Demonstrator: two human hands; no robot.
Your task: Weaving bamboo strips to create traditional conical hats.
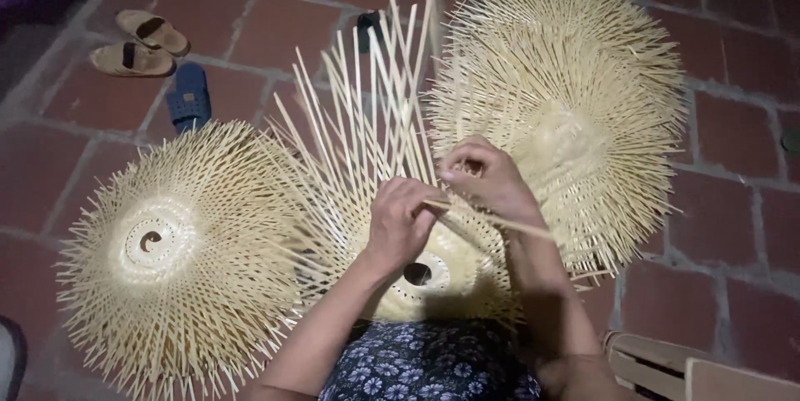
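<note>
While the half-woven bamboo frame (pixel 392 226) is resting against the person's lap with its woven hub facing up and toward the camera, its loose spokes are fanning away across the brick floor (pixel 717 226), which is probably keeping the free ends clear of the knees and within reach. The left hand (pixel 402 222) is closing its fingers around a thin bamboo strip (pixel 492 219) near the woven band; the grip is looking clenched, likely to be pinning the strip against the spokes so it is not springing out. The right hand (pixel 487 178) is sitting just above and beside the left, its fingers curled and pinching at the spokes; what exactly is lying between the fingertips is hidden by the knuckles. The strip is running out to the right past the right wrist. Two other bamboo frames are lying on the floor: a finished-looking one (pixel 171 255) to the left, hub up, and another (pixel 567 109) beyond the hands to the right, both close enough to be touching the spokes of the one being worked. A pair of tan sandals (pixel 137 43) and a blue slipper (pixel 188 94) are lying well apart at upper left. A wooden crate (pixel 692 368) is standing at lower right.
</note>
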